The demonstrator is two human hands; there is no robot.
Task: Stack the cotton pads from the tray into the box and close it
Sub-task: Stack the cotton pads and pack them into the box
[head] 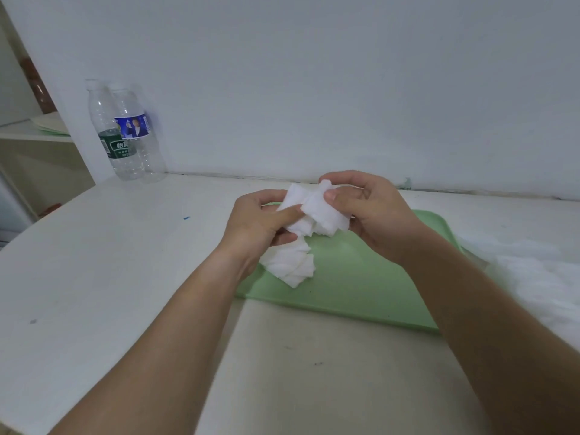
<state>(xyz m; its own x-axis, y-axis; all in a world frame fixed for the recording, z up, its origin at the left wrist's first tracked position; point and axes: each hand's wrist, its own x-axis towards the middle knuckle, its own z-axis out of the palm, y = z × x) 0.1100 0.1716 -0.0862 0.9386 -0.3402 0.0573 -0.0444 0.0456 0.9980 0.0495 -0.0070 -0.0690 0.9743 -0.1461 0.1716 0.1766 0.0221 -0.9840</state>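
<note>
Head view: a bunch of soft white square cotton pads (314,211) is pinched between the left hand (260,224) and right hand (373,211) above a smooth green plastic tray (361,277). More pads (292,265) are heaped on the tray.

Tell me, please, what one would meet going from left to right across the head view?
Green-label bottle → blue-label bottle → small blue mark → left hand → held cotton pads → right hand → white crumpled material. The tray and the pads lying on it overlap the hands, so they are left out.
</note>
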